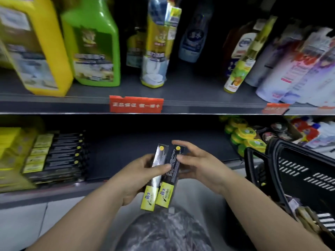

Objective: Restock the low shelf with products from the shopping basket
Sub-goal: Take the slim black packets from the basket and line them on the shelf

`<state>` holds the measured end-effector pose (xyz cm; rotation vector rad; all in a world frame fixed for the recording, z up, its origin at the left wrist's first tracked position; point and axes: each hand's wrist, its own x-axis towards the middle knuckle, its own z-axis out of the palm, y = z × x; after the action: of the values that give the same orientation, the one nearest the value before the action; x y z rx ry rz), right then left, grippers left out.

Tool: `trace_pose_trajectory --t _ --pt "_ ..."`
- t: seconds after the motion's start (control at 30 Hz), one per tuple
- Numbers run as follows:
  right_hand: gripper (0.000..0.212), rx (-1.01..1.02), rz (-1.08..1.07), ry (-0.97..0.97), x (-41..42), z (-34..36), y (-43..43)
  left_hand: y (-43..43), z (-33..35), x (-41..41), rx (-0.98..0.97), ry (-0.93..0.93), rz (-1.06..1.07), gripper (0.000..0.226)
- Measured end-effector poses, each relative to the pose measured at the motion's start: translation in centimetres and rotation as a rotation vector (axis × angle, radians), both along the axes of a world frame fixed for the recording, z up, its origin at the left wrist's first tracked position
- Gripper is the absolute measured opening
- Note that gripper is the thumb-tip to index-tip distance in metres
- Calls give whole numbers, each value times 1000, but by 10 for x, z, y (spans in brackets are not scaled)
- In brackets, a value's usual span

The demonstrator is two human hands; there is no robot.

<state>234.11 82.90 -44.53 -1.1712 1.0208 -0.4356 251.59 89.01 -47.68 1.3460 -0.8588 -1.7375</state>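
Two long black-and-yellow boxes [164, 176] stand side by side, upright, in front of the low shelf [145, 151]. My left hand [137, 175] grips them from the left, thumb across their front. My right hand [196, 163] holds the right box from the right side with curled fingers. A stack of the same boxes [59, 156] lies on the low shelf at the left. The black shopping basket [297, 171] stands at the right, beside my right forearm.
Yellow and green round tins [244, 138] fill the low shelf's right end. The upper shelf holds yellow [34, 48] and green jugs [94, 46], bottles [157, 44] and a red price tag [136, 104]. Yellow packs [10, 151] sit far left. My knee is below.
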Motion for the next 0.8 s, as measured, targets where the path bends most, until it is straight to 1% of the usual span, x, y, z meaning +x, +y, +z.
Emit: trace_pose_trajectory --t 0.1,0.13,0.2,0.27,0.3,0.33,0.4,0.43,0.5,0.57,0.6,0.63,0.7,0.8 --pt "13 45 -23 51 35 -12 1 12 -20 52 14 -46 147 31" --pt "11 55 -47 76 45 -16 1 15 -26 67 20 -58 210 27" --pt "15 74 -142 129 66 -27 -1 23 -41 96 28 -64 361 24" --pt "23 90 -272 170 87 -40 -7 26 -55 120 41 -64 508 28" --pt "24 78 -305 195 99 -47 -12 26 -60 130 39 -104 559 29" --pt "23 38 -299 243 110 -55 -16 25 -66 140 32 -148 604 30" --pt "15 -110 -223 344 136 -73 -26 20 -74 154 -3 -182 742 31" --pt "11 -179 -206 337 151 -81 -30 17 -76 158 -26 -194 813 27" --pt "9 -277 -199 243 183 -95 -37 16 -82 164 -61 -239 913 24" --pt "14 -341 -189 144 215 -106 -46 20 -90 170 -68 -277 960 26" --pt "19 -396 -167 135 231 -110 -53 24 -94 175 -51 -286 980 25" --pt "21 -466 -127 146 246 -115 -60 28 -97 182 -30 -293 1001 24" --pt "25 -601 -27 212 276 -123 -74 35 -105 193 -13 -308 1010 29" --pt "33 -723 148 335 313 -136 -92 39 -112 200 -34 -315 981 30"
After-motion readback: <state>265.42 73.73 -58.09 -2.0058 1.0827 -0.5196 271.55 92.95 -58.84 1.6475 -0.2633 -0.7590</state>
